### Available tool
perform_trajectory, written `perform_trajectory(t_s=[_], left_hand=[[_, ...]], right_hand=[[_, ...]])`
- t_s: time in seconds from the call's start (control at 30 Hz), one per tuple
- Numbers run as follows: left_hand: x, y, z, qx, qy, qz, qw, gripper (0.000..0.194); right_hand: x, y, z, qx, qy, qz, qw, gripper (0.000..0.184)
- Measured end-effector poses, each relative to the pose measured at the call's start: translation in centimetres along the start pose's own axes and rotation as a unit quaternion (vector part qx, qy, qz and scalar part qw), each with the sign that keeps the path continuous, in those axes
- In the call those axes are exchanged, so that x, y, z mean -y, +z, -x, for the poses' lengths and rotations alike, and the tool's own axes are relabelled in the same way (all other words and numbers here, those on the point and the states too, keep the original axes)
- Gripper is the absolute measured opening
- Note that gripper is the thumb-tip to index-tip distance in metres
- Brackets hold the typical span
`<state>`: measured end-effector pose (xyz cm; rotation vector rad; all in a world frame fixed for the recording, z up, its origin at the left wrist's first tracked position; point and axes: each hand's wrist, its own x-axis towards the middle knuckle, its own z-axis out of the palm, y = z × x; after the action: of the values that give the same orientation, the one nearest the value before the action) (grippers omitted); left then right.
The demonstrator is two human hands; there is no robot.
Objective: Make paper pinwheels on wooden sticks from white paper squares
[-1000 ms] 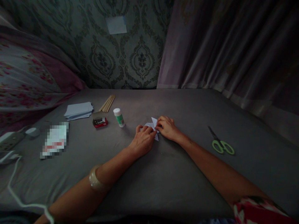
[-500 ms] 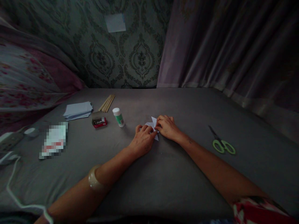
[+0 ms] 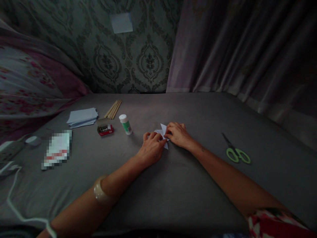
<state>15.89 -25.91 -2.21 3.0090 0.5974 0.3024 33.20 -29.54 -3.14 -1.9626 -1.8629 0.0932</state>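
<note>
A small white piece of paper (image 3: 162,127), cut or folded into pointed flaps, lies on the grey cloth between my hands. My left hand (image 3: 151,147) presses on its left side, with thumb and fingers closed on the paper near its middle. From the right, my right hand (image 3: 178,135) pinches a flap of the same paper between thumb and forefinger. The fingers hide most of the paper's centre. Left of my hands stands a glue stick (image 3: 126,125) with a white cap and green label, apart from them.
Scissors (image 3: 235,153) with green handles lie to the right. On the left are a small red box (image 3: 106,131) of metal pieces, thin wooden sticks (image 3: 113,109), stacked white paper (image 3: 82,117), a blurred packet (image 3: 58,148) and a power strip (image 3: 11,150) with a white cable (image 3: 17,211).
Both hands keep hold of the paper in nearly the same place. Only a very slight shift of the view and fingers shows.
</note>
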Motion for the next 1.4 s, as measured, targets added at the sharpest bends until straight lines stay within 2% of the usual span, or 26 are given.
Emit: perform_trajectory(t_s=[0.37,0.83,1.03,1.4], left_hand=[[0.0,0.0,0.1,-0.002,0.0,-0.001,1.0,0.033],[0.2,0.2,0.0,-0.005,0.002,-0.002,1.0,0.033],[0.1,0.1,0.1,-0.004,-0.001,0.005,1.0,0.035],[0.0,-0.1,0.1,0.003,-0.003,0.004,1.0,0.034]], right_hand=[[-0.6,0.9,0.5,-0.049,-0.008,-0.033,0.998,0.005],[-0.6,1.0,1.3,-0.078,-0.051,-0.002,0.996,0.01],[-0.6,0.8,1.2,-0.108,0.012,-0.041,0.993,0.011],[-0.5,1.4,1.4,-0.09,0.084,-0.022,0.992,0.011]])
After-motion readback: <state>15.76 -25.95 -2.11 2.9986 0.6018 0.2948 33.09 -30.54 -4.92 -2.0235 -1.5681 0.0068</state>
